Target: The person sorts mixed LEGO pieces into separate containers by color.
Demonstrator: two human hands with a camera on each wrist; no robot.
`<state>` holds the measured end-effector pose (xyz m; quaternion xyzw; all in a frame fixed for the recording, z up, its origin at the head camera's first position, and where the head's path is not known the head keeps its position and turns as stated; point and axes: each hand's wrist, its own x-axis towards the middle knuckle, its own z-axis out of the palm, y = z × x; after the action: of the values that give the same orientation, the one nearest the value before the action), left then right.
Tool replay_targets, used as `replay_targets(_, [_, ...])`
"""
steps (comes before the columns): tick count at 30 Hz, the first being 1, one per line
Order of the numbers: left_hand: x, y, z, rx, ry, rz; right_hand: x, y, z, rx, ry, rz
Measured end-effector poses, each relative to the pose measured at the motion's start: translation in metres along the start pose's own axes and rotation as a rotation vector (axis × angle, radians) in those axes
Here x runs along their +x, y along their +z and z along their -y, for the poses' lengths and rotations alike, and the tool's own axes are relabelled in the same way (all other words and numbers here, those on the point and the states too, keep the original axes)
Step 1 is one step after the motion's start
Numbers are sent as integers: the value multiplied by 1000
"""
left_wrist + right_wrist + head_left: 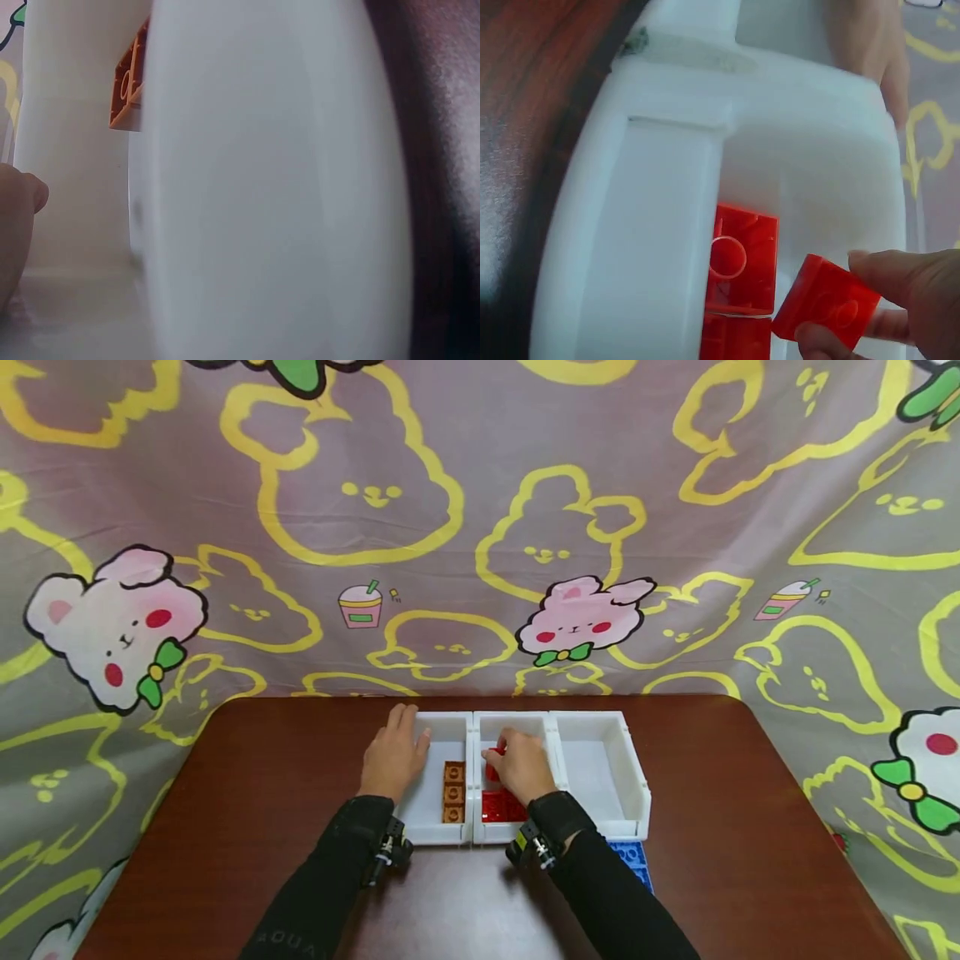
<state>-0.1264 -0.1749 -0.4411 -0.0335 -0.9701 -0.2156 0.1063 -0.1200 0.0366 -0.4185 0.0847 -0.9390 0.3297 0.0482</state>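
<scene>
Three white bins stand side by side on the brown table. My left hand (393,752) rests with straight fingers on the rim of the left bin (431,828), which holds an orange brick (453,792) (127,82). My right hand (520,764) is inside the middle bin (480,837) and pinches a small red brick (826,301) (492,756) between thumb and fingers, tilted, just above other red bricks (739,259) (498,806) lying in that bin. The right bin (633,777) shows nothing inside.
A blue studded plate (632,860) lies on the table in front of the right bin, partly under my right sleeve. A cartoon-print cloth hangs behind and at both sides of the brown table (247,777).
</scene>
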Motion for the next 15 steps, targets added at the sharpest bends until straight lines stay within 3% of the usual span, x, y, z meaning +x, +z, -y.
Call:
replay_targets(3, [-1,0,-2,6,8,-11,2,1,-8,39,16,47])
replay_targets(7, [-1,1,-2,16,4,-10,3,0,-11,53,48,201])
replay_targets(11, [0,1,-1,22,0,3,4,-5,-8,-23,46,362])
replay_targets(15, [0,1,-1,22,-2,0,0,-14,-4,-109,4,433])
